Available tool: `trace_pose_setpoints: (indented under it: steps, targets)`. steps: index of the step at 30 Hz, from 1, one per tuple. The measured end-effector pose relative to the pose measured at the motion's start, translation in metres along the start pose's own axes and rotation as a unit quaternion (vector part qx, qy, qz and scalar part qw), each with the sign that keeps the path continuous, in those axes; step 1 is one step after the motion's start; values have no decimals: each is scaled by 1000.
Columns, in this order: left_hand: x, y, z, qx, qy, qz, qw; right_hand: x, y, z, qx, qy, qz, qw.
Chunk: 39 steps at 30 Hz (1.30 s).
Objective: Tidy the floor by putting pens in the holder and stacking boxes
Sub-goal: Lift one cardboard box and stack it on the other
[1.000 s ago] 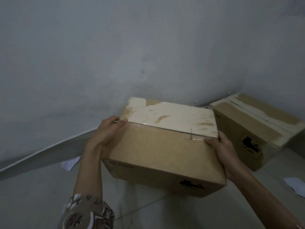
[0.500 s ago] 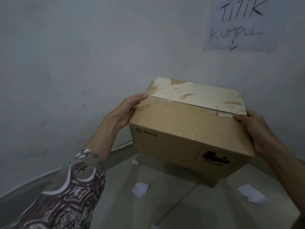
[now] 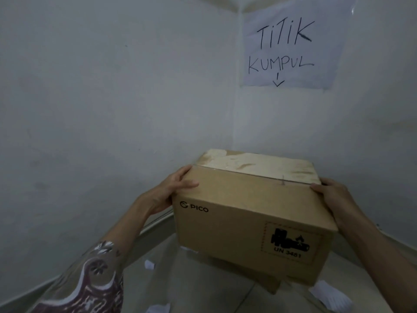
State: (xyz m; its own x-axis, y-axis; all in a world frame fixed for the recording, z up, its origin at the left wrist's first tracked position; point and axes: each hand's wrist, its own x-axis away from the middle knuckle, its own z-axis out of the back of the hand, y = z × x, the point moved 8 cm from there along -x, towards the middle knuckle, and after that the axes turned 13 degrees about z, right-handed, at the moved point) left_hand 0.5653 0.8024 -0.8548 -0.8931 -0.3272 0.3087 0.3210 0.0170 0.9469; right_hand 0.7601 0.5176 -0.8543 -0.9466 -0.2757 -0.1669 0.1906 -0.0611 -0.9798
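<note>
A cardboard box [image 3: 252,213], marked PICO w/ a UN 3481 label, is held up in front of the room corner, above a second box [image 3: 272,286] that is mostly hidden beneath it. It is gripped at both sides: left hand [image 3: 168,190] curled round the left top edge, right hand [image 3: 332,195] round the right. A handwritten paper sign [image 3: 286,46] is fixed to the wall above. Paper scraps [image 3: 329,294] are scattered on the floor.

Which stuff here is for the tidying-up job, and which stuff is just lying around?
For the job:
- cardboard box, held by the left hand and right hand
- second box under it, mostly hidden

Just lying about:
- paper scraps on the floor
- handwritten sign on the wall

No pens or holder in view.
</note>
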Motion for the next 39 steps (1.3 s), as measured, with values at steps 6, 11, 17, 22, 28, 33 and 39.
trace_pose_setpoints:
  steps: [6, 11, 17, 22, 28, 33, 39]
  targets:
    - [22, -58, 8, -50, 26, -49, 997, 54, 20, 1, -182, 14, -2, 983]
    - [9, -67, 15, 15, 107, -74, 991, 102, 34, -7, -192, 37, 96, 976]
    - [-24, -54, 18, 37, 249, -84, 964, 94, 35, -32, -100, -6, 176, 979]
    - [-70, -51, 5, 4, 219, -47, 975, 72, 31, -50, -53, -6, 230, 972]
    - [-102, -43, 3, -29, 164, -3, 986, 47, 43, -55, -37, -18, 247, 968]
    - [-108, -46, 2, -51, 121, 12, 991, 37, 50, -58, -27, -14, 244, 969]
    - [-95, -56, -1, -33, 132, -13, 991, 46, 69, -60, -17, -9, 240, 971]
